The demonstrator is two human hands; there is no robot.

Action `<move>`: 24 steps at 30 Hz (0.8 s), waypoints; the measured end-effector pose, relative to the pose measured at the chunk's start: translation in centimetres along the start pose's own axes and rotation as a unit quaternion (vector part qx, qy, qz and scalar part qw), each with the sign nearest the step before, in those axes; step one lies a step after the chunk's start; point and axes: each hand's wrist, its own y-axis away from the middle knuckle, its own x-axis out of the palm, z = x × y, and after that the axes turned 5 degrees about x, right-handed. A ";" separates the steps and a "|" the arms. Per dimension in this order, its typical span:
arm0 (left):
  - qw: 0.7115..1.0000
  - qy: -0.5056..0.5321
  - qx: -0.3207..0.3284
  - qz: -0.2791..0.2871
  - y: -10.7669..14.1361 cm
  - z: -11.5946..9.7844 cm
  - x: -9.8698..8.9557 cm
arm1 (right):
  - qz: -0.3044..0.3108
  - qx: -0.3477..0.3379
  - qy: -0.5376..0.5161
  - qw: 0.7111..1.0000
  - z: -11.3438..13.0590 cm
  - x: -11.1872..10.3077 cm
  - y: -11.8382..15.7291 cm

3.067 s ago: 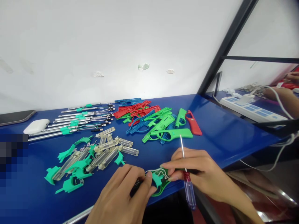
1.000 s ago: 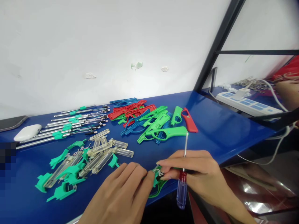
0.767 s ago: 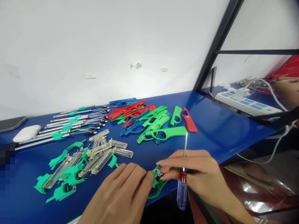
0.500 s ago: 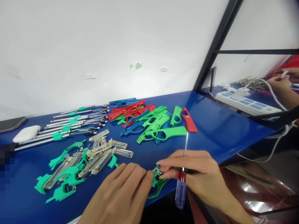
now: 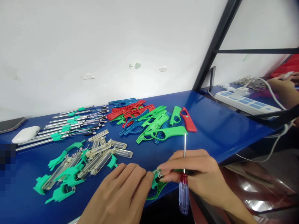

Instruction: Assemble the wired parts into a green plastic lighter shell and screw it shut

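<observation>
Clamped in the right hand (image 5: 198, 171) is a screwdriver (image 5: 183, 196), tip up; fingertips meet white wires (image 5: 158, 173) at the green casing (image 5: 160, 188), lower centre. Left hand (image 5: 121, 193) covers its left side, closure indeterminable.

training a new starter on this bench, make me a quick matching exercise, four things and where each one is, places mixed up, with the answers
Things
1. screwdriver
2. white case
3. clear plastic parts
4. power strip

Places
A. beyond the black frame
B. heaped among teal pieces
C. in the right hand
D. near the dark phone

Pairs: 1-C, 2-D, 3-B, 4-A
</observation>
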 end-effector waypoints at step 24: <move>0.999 -0.031 0.012 -0.031 -0.7 0.3 -0.9 | 0.012 -0.029 0.004 0.999 -0.7 -0.2 -0.2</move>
